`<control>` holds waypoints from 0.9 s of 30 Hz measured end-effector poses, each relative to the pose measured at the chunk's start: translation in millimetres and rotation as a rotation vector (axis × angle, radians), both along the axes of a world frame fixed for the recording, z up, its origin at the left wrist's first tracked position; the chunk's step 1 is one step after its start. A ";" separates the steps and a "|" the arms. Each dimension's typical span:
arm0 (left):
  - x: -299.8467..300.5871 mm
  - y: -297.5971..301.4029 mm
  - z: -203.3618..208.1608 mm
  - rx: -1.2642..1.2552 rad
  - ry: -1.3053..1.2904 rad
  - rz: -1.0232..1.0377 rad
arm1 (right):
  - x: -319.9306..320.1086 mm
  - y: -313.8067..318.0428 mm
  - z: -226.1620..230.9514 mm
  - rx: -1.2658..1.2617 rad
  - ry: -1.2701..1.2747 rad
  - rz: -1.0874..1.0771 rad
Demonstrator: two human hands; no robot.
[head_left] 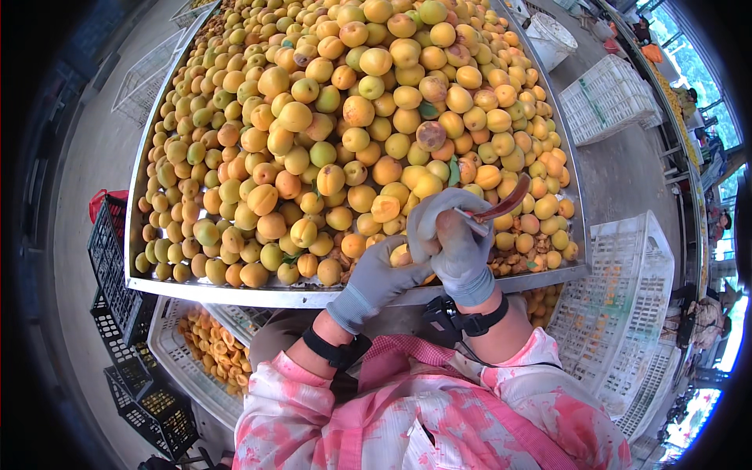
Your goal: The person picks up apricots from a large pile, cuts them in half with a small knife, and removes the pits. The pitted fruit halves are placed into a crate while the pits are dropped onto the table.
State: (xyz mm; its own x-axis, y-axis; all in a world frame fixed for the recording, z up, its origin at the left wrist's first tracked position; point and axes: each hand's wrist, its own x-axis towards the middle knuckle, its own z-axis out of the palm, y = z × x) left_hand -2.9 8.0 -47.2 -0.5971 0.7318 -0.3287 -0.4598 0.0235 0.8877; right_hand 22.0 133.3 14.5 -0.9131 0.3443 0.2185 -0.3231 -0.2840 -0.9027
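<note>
Both my gloved hands are close together at the near edge of a metal tray (352, 297) heaped with apricots (296, 117). My left hand (377, 283) is closed round an apricot (400, 255), which shows only in part between the two hands. Just to its right, my right hand (453, 241) is curled shut on a small knife (505, 202). The knife's curved reddish-brown handle sticks out to the upper right, with a bit of metal by the fingers; its cutting end is hidden.
Below the tray's left side, a white crate (168, 345) contains halved apricots (211, 345). Black crates (117, 243) stand farther left. White crates (619, 290) lie at right, another stack (607, 98) behind them. A white bucket (551, 39) is at the far right corner. People sit along the right.
</note>
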 end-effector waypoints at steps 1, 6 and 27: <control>0.1 -0.7 -0.1 0.000 0.000 0.002 | -0.5 0.2 -1.7 0.000 0.000 0.002; -0.1 -3.2 0.9 0.054 0.038 -0.054 | -1.6 9.8 -4.9 -0.168 -0.115 0.309; 13.4 -3.3 -31.1 0.232 0.038 0.232 | -10.7 -3.5 -8.2 -0.289 -0.039 0.009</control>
